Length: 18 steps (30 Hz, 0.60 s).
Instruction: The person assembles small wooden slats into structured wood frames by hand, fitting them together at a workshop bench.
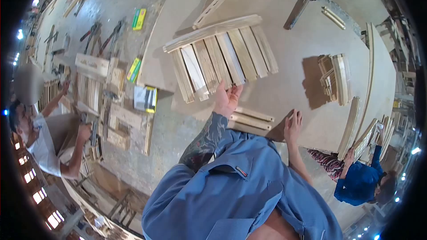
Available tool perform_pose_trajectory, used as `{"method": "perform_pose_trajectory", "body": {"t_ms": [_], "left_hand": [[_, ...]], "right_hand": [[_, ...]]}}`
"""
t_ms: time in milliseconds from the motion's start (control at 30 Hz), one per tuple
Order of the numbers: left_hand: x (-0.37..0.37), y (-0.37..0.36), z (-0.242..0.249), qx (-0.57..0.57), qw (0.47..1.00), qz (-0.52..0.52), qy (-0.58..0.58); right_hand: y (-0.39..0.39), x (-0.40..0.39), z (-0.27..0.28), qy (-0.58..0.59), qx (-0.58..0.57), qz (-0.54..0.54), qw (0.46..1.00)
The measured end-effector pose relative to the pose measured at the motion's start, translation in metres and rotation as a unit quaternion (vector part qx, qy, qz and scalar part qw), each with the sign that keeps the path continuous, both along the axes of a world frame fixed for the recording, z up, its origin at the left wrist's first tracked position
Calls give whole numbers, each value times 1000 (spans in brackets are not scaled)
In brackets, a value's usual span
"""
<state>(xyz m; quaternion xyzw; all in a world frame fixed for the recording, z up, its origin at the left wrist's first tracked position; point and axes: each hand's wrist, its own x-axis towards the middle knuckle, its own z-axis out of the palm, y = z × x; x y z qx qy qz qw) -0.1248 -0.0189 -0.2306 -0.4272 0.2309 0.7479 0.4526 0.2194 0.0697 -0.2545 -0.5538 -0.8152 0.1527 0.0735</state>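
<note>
Slatted frame point(227, 55), wood: on the table point(289, 69), left of centre; rail point(213, 33) at far end, slats point(243, 58) running nearward.
Left hand point(229, 100): fingers half curled, touching the slats' near ends; whether gripping, cannot tell.
Right hand point(292, 126): fingers extended, at the table's near edge, holding nothing.
Strips point(252, 118): near edge, between the hands.
Stack point(341, 80): wood pieces, right.
Hammer point(301, 8): far right.

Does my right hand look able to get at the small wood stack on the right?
Likely yes: your right hand looks empty, and only bare tabletop shows between it and the wood stack.
</note>
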Motion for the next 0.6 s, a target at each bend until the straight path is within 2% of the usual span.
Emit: {"method": "perform_pose_trajectory", "body": {"t_ms": [133,200,333,400,467,533,567,600], "left_hand": [[-77,77,-34,40,995,56,67],[-119,121,-37,40,993,103,36],[-195,188,-40,101,965,128,203],[-233,202,-59,99,981,57,156],[-238,202,-62,55,977,19,206],[-250,193,-111,91,950,-51,293],[-243,181,-109,104,939,-78,319],[-231,172,-88,78,951,-103,280]], "right_hand": [[-3,-19,13,-52,-82,-49,994],[-5,-26,19,-80,-120,-87,986],[-5,-28,18,-106,-137,-79,982],[-7,-28,18,-114,-150,-95,977],[-9,-25,16,-85,-136,-74,984],[-10,-28,19,-73,-130,-77,986],[-9,-31,23,-63,-119,-71,988],[-10,-32,28,-55,-107,-74,990]]}}
